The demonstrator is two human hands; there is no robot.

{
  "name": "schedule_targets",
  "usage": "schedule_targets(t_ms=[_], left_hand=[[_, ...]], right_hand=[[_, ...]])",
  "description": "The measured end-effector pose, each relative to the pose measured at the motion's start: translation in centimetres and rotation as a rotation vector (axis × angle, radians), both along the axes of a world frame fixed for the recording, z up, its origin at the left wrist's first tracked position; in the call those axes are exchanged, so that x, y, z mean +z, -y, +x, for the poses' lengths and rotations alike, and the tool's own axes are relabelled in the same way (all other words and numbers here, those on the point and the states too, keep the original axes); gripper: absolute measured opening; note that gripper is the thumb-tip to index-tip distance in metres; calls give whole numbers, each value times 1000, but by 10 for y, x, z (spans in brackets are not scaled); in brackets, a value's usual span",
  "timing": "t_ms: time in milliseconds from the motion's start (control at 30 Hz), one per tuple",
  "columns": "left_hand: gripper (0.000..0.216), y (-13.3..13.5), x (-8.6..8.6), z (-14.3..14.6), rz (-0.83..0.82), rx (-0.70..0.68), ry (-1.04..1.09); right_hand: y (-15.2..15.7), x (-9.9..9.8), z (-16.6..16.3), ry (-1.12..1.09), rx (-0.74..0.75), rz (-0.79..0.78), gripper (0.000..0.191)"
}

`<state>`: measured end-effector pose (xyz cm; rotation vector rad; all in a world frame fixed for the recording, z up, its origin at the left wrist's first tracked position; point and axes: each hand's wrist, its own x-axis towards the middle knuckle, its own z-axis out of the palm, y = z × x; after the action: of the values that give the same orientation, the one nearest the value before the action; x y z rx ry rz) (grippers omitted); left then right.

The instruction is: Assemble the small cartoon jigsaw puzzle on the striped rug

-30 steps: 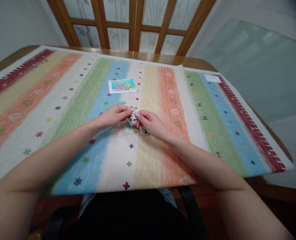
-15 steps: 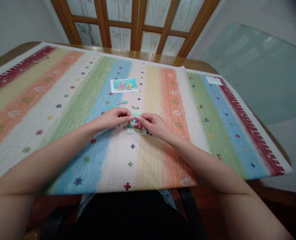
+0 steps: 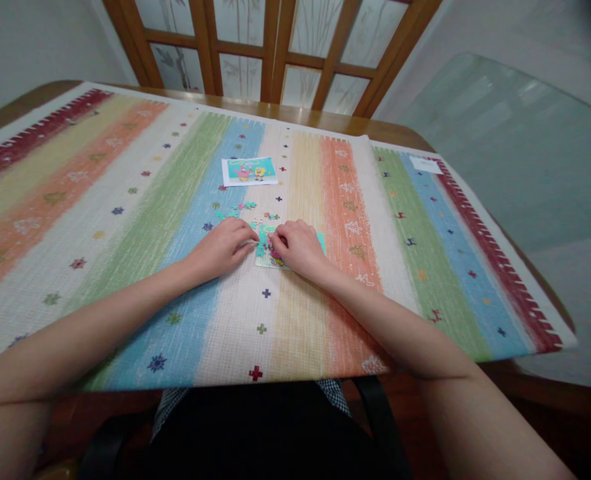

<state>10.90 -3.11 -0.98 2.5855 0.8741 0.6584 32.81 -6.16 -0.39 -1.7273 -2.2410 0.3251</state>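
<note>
Striped cloth (image 3: pixel 125 220) covers most of the wooden tabletop (image 3: pixel 325 120). Wood-framed frosted panels (image 3: pixel 255 53) stand behind it, and a glass sheet (image 3: pixel 500 147) is off to the right.

The small jigsaw (image 3: pixel 264 255), partly assembled, lies flat on the cloth about centre, across the cream and yellow stripes.

My left hand (image 3: pixel 222 247) is palm down at the jigsaw's left edge. Its fingers are loosely curled and the tips touch the edge.

My right hand (image 3: pixel 295 245) sits on top of the jigsaw, knuckles up, with the fingers bent down onto it. It covers the middle, and only a teal corner shows past it on the right.

Both hands are nearly touching each other. I can't tell whether either one is pinching a piece, because the fingertips hide that.

Loose pieces (image 3: pixel 240 210) are scattered on the blue stripe just beyond my left hand. The picture card (image 3: pixel 249 171) lies flat farther out, well apart from both hands. A white label (image 3: pixel 426 165) sits near the cloth's far right corner. Both forearms rest on the cloth.
</note>
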Motion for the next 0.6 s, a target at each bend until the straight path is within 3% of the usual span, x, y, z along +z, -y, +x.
schedule_targets(t_ms=[133, 433, 600], left_hand=[[16, 10, -11, -1, 37, -67, 6], [19, 11, -17, 1, 69, -28, -17], [26, 11, -20, 2, 143, -67, -42]], right_hand=[[3, -3, -5, 118, -9, 49, 32], [2, -9, -4, 264, 82, 124, 30], [-3, -7, -2, 201, 87, 81, 27]])
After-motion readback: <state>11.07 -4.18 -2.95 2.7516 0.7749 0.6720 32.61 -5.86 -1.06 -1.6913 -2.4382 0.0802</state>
